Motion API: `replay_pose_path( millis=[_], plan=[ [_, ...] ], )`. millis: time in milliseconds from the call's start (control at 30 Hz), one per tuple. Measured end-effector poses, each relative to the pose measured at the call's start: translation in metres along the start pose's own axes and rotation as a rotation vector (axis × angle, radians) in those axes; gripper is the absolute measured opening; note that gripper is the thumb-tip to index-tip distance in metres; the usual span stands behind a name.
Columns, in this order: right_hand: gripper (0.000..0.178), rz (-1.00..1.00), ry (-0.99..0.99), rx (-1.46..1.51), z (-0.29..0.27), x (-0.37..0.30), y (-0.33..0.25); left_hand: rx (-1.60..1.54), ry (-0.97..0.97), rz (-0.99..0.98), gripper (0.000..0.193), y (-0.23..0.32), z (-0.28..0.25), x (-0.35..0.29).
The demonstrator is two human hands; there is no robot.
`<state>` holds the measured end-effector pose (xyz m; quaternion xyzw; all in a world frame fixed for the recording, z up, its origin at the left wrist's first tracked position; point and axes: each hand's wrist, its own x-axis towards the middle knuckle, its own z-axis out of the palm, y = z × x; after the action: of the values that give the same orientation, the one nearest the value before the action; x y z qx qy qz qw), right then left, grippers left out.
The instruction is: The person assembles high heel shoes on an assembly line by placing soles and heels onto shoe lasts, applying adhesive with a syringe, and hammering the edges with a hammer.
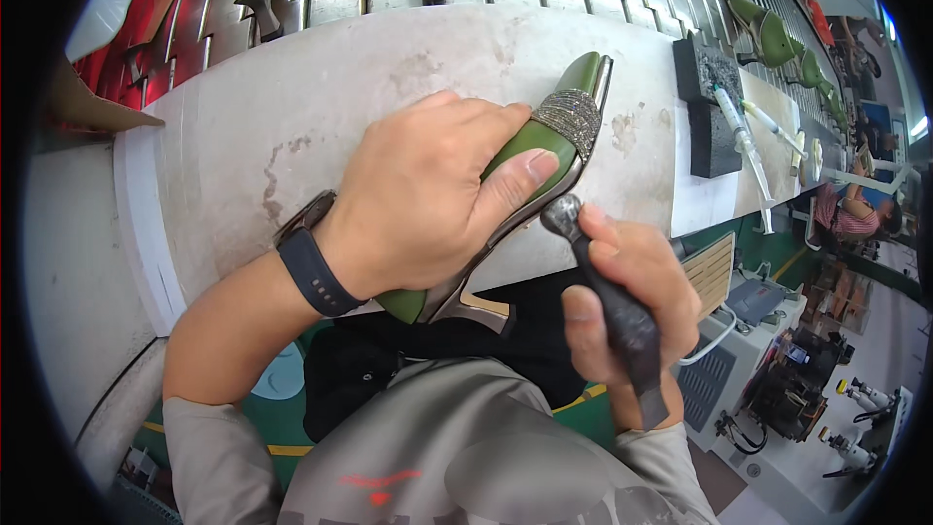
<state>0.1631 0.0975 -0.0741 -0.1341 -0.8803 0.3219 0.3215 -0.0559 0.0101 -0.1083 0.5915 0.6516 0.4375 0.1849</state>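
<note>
Here, my left hand (428, 199) grips the green shoe (544, 141) on the white table (292, 87), toe pointing up-right, with a sparkly band. My right hand (627, 297) grips a dark hammer (607, 301) just beside the shoe.

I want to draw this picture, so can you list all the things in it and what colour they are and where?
Shoe: one, green with a sparkly grey band and silvery sole edge, lying on the bench under the left hand.
Hammer: one, dark metal, in the right hand, head beside the shoe's sole.
Workbench: one, whitish and stained, across the middle.
Foam blocks: two, black, right end of the bench.
Syringes: two, white, by the blocks.
More green shoes: several, far right, on a conveyor.
Wristwatch: one, dark, left wrist.
Left hand: pressing the shoe.
Right hand: gripping the hammer.
</note>
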Motion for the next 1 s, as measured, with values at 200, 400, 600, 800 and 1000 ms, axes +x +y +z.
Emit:
replay_pose_path(
  millis=[200,400,600,800,1000],
  plan=[
    [0.036,0.035,-0.036,0.124,0.022,-0.015,-0.011,0.038,0.028,-0.011,0.038,-0.001,0.001,-0.002],
    [0.036,0.05,-0.077,0.217,0.023,-0.014,-0.014,0.036,0.037,-0.002,0.037,0.0,0.002,-0.001],
    [0.033,-0.049,-0.101,0.293,0.014,-0.004,0.004,0.018,0.009,-0.042,0.036,0.009,0.001,-0.001],
    [0.042,0.014,-0.182,-0.406,-0.051,0.0,0.045,0.31,-0.036,-0.023,0.069,0.053,0.019,-0.023],
    [0.043,0.346,0.085,-0.072,-0.058,-0.024,0.082,0.504,-0.083,-0.075,0.09,0.079,0.036,-0.02]
  ],
)
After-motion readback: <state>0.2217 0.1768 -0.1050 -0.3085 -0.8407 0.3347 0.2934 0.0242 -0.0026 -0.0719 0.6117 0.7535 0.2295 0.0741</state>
